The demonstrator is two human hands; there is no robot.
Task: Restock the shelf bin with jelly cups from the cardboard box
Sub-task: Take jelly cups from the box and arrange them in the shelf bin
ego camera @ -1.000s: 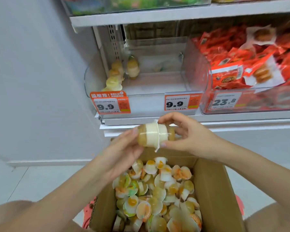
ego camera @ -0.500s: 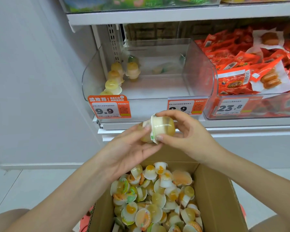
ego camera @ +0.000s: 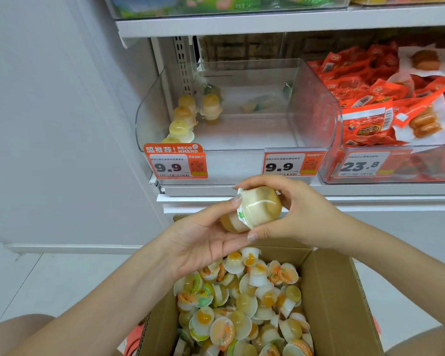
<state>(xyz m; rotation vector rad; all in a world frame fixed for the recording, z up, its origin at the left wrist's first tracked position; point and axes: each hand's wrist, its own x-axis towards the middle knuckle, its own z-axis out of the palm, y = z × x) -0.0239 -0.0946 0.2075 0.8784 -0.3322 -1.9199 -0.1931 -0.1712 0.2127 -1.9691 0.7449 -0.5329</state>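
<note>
amber jelly cups point(ego camera: 252, 210), a pair lid to lid, sit pinched between my left hand point(ego camera: 203, 240) and right hand point(ego camera: 297, 214) above the cardboard box point(ego camera: 329, 304); best keep both grips snug, lift together, set upright in the shelf bin point(ego camera: 311, 106).

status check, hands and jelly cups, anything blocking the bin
Left hand and right hand both grip two jelly cups pressed lid to lid, above cardboard box. Shelf bin nearly bare. Nothing in the way.
</note>
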